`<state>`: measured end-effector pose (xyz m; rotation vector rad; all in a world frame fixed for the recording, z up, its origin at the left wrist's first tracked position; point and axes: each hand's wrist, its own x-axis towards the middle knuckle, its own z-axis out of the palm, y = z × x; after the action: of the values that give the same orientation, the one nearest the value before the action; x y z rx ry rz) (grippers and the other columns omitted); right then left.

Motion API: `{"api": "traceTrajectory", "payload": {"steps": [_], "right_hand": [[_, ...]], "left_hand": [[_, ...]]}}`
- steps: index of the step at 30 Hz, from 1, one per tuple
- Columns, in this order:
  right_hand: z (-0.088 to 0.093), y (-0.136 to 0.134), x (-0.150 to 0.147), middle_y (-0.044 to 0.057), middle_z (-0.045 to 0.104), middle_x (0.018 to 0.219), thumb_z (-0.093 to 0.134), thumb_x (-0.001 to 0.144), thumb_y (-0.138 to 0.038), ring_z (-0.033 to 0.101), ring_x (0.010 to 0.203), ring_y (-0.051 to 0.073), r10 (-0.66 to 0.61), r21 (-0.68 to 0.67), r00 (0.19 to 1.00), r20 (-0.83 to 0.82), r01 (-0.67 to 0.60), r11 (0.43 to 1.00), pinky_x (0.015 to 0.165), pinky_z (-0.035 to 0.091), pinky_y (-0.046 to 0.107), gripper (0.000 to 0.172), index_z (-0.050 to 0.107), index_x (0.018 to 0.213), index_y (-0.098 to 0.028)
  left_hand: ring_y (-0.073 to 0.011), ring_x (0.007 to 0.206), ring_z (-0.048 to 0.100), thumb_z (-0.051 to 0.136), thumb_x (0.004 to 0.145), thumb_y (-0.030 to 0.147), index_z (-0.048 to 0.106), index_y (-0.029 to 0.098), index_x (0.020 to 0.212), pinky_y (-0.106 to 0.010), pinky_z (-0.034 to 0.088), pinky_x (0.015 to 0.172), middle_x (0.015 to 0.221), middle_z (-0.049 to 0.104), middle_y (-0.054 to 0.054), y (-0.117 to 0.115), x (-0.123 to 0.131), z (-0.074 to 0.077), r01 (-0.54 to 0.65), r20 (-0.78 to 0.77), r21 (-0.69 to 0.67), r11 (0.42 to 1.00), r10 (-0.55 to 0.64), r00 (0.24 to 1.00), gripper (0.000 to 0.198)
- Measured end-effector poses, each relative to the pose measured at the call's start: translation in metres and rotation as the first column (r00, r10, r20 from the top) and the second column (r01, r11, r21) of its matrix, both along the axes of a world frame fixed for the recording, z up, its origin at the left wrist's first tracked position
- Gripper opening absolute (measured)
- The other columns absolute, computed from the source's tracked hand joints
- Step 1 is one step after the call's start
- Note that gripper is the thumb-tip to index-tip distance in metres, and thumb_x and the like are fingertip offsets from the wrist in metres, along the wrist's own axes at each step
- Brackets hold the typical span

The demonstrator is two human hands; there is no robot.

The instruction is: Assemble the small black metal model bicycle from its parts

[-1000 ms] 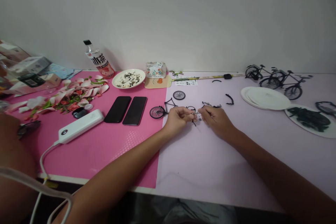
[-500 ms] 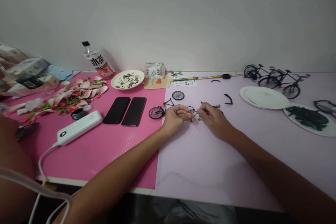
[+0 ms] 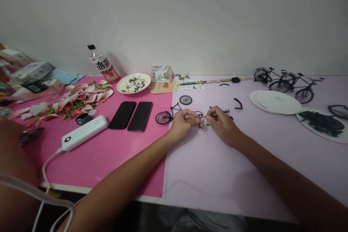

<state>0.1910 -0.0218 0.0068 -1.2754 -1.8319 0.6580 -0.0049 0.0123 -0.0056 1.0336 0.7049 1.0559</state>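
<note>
My left hand (image 3: 184, 121) is closed in a pinch on a small dark model bicycle part (image 3: 200, 126), mostly hidden by the fingers. Facing it, my right hand (image 3: 222, 125) pinches a thin metal rod (image 3: 202, 117) whose tip meets the left fingertips. What fills the right palm is hidden. Beside my left wrist lies a black model bicycle frame with a rear wheel (image 3: 163, 117). A loose spoked wheel (image 3: 186, 99) rests just behind the hands. Another small round part (image 3: 199, 114) shows between them, and a curved black piece (image 3: 238, 103) lies to the right.
Two model bicycles (image 3: 292, 83) stand at the back right near stacked white plates (image 3: 280, 101). A plate with dark green stuff (image 3: 322, 123) is closer. On the left are two phones (image 3: 140, 116), a power bank (image 3: 85, 133), a bottle (image 3: 104, 67), petals (image 3: 87, 98) and another person's arm (image 3: 16, 163).
The whole view has shifted slightly right and down. Both hands keep their pinch at nearly the same spot; the right fingers have moved very little.
</note>
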Motion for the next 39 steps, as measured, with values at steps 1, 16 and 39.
{"api": "traceTrajectory", "payload": {"steps": [1,16,39], "right_hand": [[-0.001,0.0,0.0,0.004,0.067,0.094,0.054,0.106,-0.051,0.063,0.085,0.021,-0.001,-0.01,1.0,-0.011,0.001,1.0,0.077,0.05,0.034,0.026,0.058,0.1,-0.025],[0.005,0.009,0.0,0.007,0.07,0.079,0.048,0.107,-0.063,0.06,0.085,0.027,0.021,0.223,0.994,0.109,-0.045,0.974,0.082,0.048,0.044,0.05,0.069,0.081,-0.027],[-0.005,-0.004,-0.021,-0.003,0.054,0.072,0.074,0.095,-0.033,0.051,0.065,0.016,-0.055,0.282,0.98,-0.189,0.108,0.953,0.072,0.048,0.036,0.008,0.076,0.094,-0.026]], "left_hand": [[-0.0167,0.063,0.073,0.102,0.058,0.037,0.062,0.016,0.079,-0.028,0.055,0.067,0.071,0.076,-0.005,0.001,0.0,-0.001,-0.001,0.003,-0.001,1.0,0.001,1.0,0.049],[-0.0175,0.069,0.075,0.104,0.058,0.044,0.064,0.015,0.082,-0.029,0.056,0.071,0.073,0.077,-0.005,0.001,-0.002,0.001,0.02,0.033,0.012,1.0,-0.021,0.999,0.056],[-0.0202,0.085,0.078,0.094,0.076,0.033,0.07,0.014,0.098,-0.037,0.061,0.09,0.094,0.08,-0.009,0.003,-0.006,0.012,-0.025,-0.004,-0.106,0.994,0.025,1.0,0.038]]}}
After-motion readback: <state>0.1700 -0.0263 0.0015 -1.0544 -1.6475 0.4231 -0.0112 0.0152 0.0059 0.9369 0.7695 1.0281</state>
